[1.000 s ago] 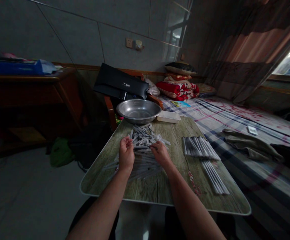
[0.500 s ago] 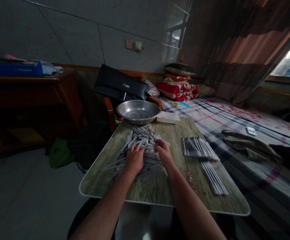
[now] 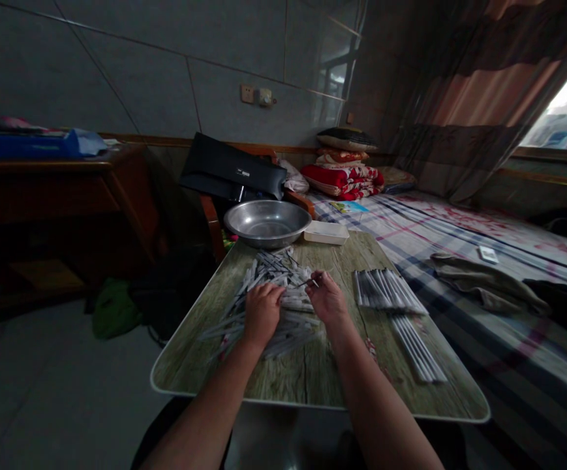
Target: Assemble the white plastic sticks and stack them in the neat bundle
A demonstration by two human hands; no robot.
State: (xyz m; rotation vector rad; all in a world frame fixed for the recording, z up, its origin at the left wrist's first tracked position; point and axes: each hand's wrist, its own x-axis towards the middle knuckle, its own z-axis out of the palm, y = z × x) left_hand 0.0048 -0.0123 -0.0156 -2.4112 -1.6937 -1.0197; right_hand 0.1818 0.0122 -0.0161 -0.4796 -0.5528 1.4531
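Observation:
A loose heap of thin whitish sticks (image 3: 273,277) lies in the middle of a wood-patterned tray table (image 3: 312,372). My left hand (image 3: 262,312) rests on the near part of the heap, its fingers curled down onto the sticks. My right hand (image 3: 327,299) sits at the heap's right edge, pinching one thin stick between its fingertips. To the right lie a neat row of sorted sticks (image 3: 383,288) and a second row (image 3: 417,349) nearer to me.
A metal basin (image 3: 267,222) and a white flat box (image 3: 326,232) stand at the table's far end. A bed with a striped sheet (image 3: 483,261), folded quilts (image 3: 344,176) and a crumpled cloth (image 3: 489,281) lies to the right. A dark wooden desk (image 3: 58,196) is on the left.
My left hand came down from a raised pinch onto the heap. My right hand shifted slightly right and now pinches one stick.

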